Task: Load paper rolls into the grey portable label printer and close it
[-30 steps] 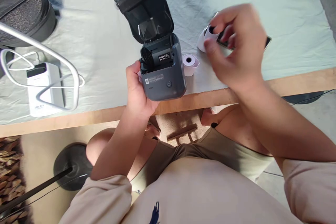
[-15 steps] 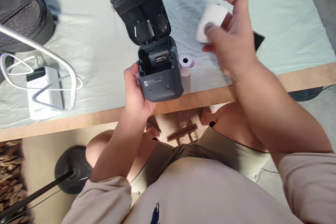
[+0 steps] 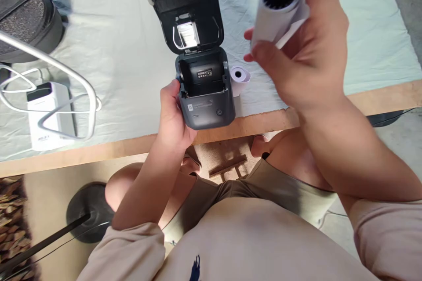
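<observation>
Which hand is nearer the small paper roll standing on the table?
Left. The left hand grips the printer beside that small roll; the right hand holds another roll above.

We count two paper rolls: one roll (image 3: pixel 278 13) gripped in our right hand (image 3: pixel 306 52), and one smaller roll (image 3: pixel 239 77) standing on the tabletop (image 3: pixel 125 74) between our two hands. There is one printer (image 3: pixel 201 83), lid open, against our left hand (image 3: pixel 173 114). Well left of that hand lie one white power bank (image 3: pixel 49 116) and one black bag (image 3: pixel 28 13).
</observation>
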Motion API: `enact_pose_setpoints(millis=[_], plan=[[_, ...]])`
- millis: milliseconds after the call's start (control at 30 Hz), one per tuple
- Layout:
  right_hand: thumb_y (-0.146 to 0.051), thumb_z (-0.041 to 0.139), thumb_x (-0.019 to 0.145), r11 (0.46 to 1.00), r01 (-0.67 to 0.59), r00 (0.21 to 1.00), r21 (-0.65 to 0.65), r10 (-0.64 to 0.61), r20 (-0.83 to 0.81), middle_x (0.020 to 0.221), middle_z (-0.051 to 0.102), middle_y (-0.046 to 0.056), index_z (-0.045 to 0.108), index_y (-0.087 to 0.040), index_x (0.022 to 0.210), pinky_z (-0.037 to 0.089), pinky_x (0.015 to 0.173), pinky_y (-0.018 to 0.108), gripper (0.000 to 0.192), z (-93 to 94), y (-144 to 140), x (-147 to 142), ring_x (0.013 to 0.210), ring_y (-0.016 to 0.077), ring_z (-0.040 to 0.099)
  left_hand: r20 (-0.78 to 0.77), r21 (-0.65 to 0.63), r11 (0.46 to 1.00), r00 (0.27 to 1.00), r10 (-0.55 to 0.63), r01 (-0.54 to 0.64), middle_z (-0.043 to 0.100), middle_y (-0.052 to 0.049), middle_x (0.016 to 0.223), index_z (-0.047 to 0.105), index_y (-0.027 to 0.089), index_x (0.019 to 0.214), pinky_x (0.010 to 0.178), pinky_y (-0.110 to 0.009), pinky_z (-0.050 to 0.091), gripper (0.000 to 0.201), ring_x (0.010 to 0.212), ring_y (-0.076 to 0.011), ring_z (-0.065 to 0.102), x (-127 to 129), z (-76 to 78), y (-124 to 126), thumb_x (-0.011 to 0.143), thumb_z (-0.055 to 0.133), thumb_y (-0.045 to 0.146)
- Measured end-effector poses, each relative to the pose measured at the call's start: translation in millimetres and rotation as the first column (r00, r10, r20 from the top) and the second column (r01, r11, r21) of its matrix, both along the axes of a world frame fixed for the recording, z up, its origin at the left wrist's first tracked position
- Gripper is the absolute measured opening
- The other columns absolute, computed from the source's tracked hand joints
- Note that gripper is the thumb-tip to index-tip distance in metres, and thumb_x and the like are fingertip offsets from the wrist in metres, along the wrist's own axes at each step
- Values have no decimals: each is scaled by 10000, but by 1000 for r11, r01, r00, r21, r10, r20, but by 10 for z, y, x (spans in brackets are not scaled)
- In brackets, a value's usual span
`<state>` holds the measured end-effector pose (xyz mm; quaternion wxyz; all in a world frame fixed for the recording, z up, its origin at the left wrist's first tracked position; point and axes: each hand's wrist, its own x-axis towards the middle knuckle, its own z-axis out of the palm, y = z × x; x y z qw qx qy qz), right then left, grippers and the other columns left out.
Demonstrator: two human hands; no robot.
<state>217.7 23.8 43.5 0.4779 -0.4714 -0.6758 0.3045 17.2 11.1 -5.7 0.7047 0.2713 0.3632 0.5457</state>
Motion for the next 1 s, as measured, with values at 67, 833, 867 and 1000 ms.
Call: enact_pose_setpoints(millis=[67, 833, 867, 1000], plan=[[-280, 588, 882, 992, -46, 994, 121, 33, 107, 1396, 609, -20, 524, -245, 1282, 564, 912, 248, 406, 48, -98, -43, 1219, 135, 651, -16, 23, 1000, 1000, -11, 11, 759, -56, 1011, 709, 187, 953, 1041, -361, 561, 345, 1324, -296, 602, 11, -11, -6, 960, 511, 469], [-423, 441, 1020, 927, -227, 835, 297, 28, 549, 1017, 759, -96, 737, -283, 920, 416, 882, 340, 343, -108, -264, -334, 978, 120, 634, 22, 53, 996, 997, -71, 70, 745, -29, 1062, 697, 193, 1020, 1013, -264, 546, 196, 1127, -187, 698, 34, 104, -80, 920, 634, 350], [-420, 452, 1014, 920, -224, 868, 321, 38, 494, 975, 757, -79, 729, -268, 908, 430, 866, 334, 334, -92, -262, -325, 954, 119, 639, 12, 55, 995, 997, -83, 82, 745, -20, 1089, 691, 217, 1052, 1050, -278, 529, 187, 1188, -204, 684, 24, 109, -87, 874, 691, 274], [-360, 474, 980, 935, -86, 972, 345, 3, 234, 720, 618, -12, 587, -208, 747, 451, 770, 292, 300, -15, -202, -277, 748, 93, 560, -70, 61, 988, 988, -135, 139, 737, 6, 1107, 662, 278, 1160, 1014, -319, 536, 444, 1201, -250, 691, -31, 81, -116, 762, 781, 120]])
